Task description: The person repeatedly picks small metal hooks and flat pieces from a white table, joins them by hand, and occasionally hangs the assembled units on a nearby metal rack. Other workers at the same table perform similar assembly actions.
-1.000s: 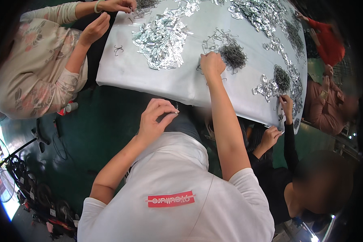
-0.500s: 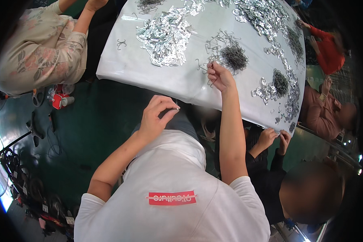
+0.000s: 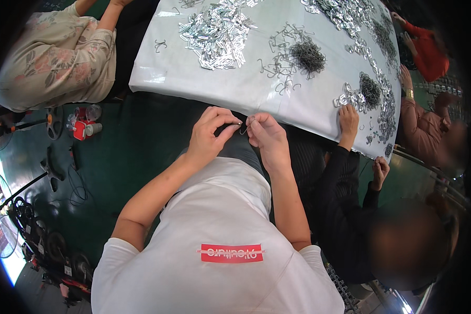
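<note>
The left hand (image 3: 212,133) pinches a tiny piece (image 3: 239,123) I can't make out; fingers of the right hand (image 3: 269,138) close on a wire hook (image 3: 243,131) beside the desk (image 3: 188,86). Work looks midway; heaped hooks (image 3: 307,56) and silver pieces (image 3: 220,42) lie loose.

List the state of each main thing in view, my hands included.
Left hand: pinched on a small piece, mostly hidden
Right hand: pinched on a wire hook
Silver metal pieces: loose, heaped
Dark wire hooks: tangled in a heap, some scattered beside it
White tabletop: covered with sheeting
Co-worker's near hand: at the table's edge area
</note>
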Tool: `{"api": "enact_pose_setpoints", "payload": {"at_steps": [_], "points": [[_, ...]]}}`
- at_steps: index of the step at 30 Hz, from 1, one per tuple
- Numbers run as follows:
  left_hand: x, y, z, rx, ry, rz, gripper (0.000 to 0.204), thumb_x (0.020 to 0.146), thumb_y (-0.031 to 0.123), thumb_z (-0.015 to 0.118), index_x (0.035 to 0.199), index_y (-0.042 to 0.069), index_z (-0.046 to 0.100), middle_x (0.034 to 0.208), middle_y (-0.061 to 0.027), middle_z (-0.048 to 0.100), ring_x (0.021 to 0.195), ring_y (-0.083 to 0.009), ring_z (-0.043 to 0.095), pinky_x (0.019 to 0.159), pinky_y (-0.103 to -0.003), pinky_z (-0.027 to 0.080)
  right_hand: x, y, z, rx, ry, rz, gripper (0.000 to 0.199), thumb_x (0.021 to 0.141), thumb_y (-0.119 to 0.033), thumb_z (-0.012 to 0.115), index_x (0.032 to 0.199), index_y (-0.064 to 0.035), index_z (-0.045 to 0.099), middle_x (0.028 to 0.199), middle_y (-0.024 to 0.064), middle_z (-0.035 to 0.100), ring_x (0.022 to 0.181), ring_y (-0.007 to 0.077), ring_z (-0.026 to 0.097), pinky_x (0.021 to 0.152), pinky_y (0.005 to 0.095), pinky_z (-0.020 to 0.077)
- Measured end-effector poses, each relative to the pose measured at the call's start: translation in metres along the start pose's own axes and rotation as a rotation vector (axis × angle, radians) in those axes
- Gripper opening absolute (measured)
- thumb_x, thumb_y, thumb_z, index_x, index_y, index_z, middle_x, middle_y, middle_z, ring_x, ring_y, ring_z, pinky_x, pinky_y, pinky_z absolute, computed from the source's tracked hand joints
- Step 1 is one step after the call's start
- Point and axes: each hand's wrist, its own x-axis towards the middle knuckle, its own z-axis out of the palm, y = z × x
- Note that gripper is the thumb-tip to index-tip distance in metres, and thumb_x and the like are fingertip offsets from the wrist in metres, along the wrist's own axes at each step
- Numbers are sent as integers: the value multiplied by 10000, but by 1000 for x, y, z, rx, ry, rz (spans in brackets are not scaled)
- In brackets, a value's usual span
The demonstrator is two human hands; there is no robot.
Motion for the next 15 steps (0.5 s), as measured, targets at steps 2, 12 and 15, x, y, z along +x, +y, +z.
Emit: {"api": "enact_pose_setpoints", "payload": {"at_steps": [2,12,15], "points": [[-1,1,0,0,-1,9,151,777,-8,704,919,45,703,941,-63,635,881,-195,602,759,-298,483,2,4,-1,-14,-5,-41,50,953,-97,577,967,-53,596,931,1,594,756,64,492,613,209,364],[-1,0,0,16,6,4,149,768,0,715,908,49,722,918,-55,643,842,-189,602,703,-292,487,6,19,3,-95,85,-250,35,924,-48,600,952,-30,591,930,16,580,768,80,510,654,220,411],[2,-3,0,10,3,8,170,767,-9,710,927,48,722,929,-57,647,854,-191,609,710,-297,495,7,23,6,-346,55,-561,31,906,-14,602,930,-14,583,936,45,574,805,116,539,703,235,443]]}}
